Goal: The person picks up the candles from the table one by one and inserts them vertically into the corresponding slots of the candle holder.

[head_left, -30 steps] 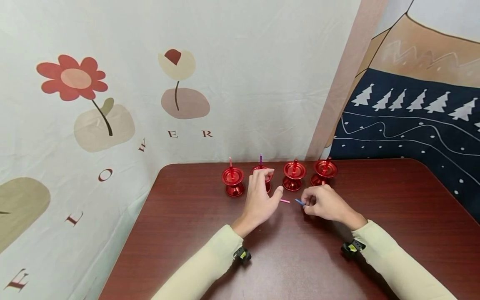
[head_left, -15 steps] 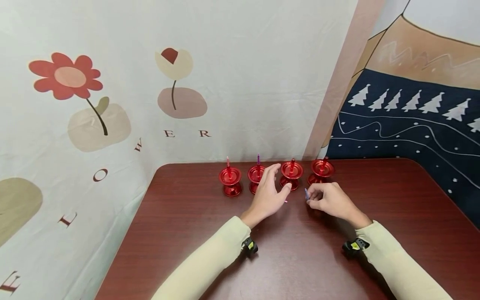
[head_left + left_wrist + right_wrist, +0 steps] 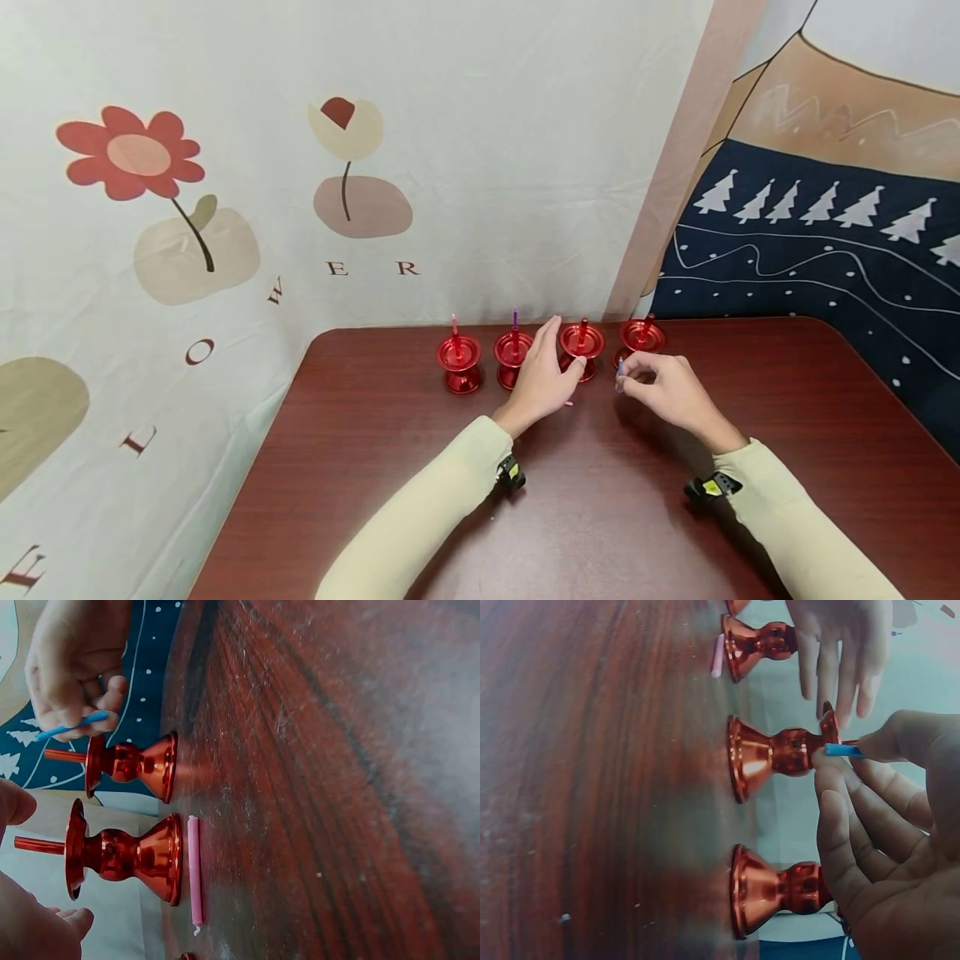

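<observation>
My right hand (image 3: pixel 663 387) pinches a thin blue candle (image 3: pixel 71 726) between thumb and fingers, holding it roughly upright off the table. It is just in front of the rightmost red candle holder (image 3: pixel 642 336). My left hand (image 3: pixel 540 383), fingers extended and thumb apart, is around the third red candle holder (image 3: pixel 120 855) from the left; whether it touches cannot be told. Both of these shiny holders have a bare red tube on top. On the table at the foot of the third holder lies a pink candle (image 3: pixel 195 870), mostly hidden by my left hand in the head view.
Two more red holders stand to the left in the same row: one with a pink candle (image 3: pixel 453 325), one with a purple candle (image 3: pixel 515 318). The brown table (image 3: pixel 360 467) ends at a printed cloth backdrop (image 3: pixel 480 167) behind the row.
My right hand has lifted the blue candle from low over the table and turned it upright, moving toward the rightmost holder. My left hand has moved right, from the second holder to the third.
</observation>
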`<state>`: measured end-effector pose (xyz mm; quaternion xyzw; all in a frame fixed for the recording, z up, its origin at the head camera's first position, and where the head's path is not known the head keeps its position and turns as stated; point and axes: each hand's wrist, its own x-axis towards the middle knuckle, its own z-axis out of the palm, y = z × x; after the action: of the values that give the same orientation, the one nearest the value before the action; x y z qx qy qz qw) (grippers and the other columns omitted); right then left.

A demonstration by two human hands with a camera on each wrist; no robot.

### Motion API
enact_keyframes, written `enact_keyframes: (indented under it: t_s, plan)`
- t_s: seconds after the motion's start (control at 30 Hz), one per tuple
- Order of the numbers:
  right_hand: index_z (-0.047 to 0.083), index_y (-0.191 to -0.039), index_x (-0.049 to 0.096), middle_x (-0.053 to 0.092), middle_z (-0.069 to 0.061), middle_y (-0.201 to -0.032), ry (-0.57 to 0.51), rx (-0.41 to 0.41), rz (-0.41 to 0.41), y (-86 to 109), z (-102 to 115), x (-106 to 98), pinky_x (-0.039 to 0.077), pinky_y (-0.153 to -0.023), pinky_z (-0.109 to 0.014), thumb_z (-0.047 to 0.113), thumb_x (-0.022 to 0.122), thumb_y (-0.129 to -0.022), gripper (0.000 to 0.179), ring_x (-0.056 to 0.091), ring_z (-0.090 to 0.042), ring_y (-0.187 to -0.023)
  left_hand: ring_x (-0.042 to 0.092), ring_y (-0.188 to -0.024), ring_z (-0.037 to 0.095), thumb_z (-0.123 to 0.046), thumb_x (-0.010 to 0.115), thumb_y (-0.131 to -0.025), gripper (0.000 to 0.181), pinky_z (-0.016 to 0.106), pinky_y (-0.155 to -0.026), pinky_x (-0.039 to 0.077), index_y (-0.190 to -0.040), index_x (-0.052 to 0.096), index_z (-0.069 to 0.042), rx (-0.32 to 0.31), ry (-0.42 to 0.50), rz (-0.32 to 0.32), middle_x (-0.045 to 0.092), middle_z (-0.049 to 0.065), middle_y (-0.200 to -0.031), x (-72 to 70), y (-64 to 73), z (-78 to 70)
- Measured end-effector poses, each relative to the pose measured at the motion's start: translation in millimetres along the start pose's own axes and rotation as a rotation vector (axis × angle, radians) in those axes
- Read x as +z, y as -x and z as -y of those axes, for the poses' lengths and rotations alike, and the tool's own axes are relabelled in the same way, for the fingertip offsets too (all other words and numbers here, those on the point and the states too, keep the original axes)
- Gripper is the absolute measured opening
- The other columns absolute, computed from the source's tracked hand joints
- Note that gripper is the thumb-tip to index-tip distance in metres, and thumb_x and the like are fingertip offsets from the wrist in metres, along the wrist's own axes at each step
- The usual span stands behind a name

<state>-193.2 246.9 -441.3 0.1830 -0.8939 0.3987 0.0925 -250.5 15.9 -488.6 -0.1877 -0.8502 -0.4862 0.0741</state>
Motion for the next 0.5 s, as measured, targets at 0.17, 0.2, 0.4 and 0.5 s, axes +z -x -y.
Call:
enact_keyframes:
  t_s: [0.17,0.2,0.4,0.5]
  plan:
    - [0.010,-0.093,0.078,0.074,0.004,-0.083,0.025,-0.016,-0.055,-4.4,2.7,-0.6,0.054,-0.071,-0.020,0.002,0.080,-0.094,0.009,0.066,-0.015,-0.078,0.045,-0.156,0.032,-0.033,0.070,-0.101,0.083,0.056,-0.125,0.037,-0.172,0.034,-0.007,-0.001,-0.008,0.025,0.038,0.009,-0.175,0.9,-3.0,-5.6]
    - [0.010,-0.093,0.078,0.073,0.004,-0.083,0.026,-0.022,-0.065,-5.2,4.0,-0.7,0.054,-0.071,-0.020,0.003,0.080,-0.094,0.008,0.065,-0.016,-0.077,0.046,-0.155,0.033,-0.033,0.071,-0.102,0.083,0.057,-0.125,0.038,-0.172,0.034,-0.006,-0.002,-0.010,0.029,0.039,0.009,-0.174,0.6,-2.9,-7.9]
    - [0.009,-0.095,0.078,0.074,0.003,-0.084,-0.002,-0.074,-0.123,-12.1,13.1,-0.2,0.052,-0.070,-0.015,-0.001,0.082,-0.093,0.010,0.066,-0.013,-0.076,0.049,-0.152,0.037,-0.029,0.073,-0.101,0.082,0.054,-0.124,0.039,-0.169,0.036,-0.001,-0.001,-0.040,0.035,0.042,0.014,-0.171,7.2,-9.5,-7.3]
    - [0.006,-0.098,0.076,0.076,0.000,-0.086,-0.023,-0.099,-0.145,-18.0,15.7,0.0,0.053,-0.072,-0.012,-0.005,0.081,-0.092,0.014,0.068,-0.012,-0.077,0.050,-0.151,0.036,-0.028,0.072,-0.102,0.080,0.050,-0.125,0.040,-0.168,0.037,0.001,0.005,-0.069,0.051,0.042,0.016,-0.170,3.5,-10.6,-15.2]
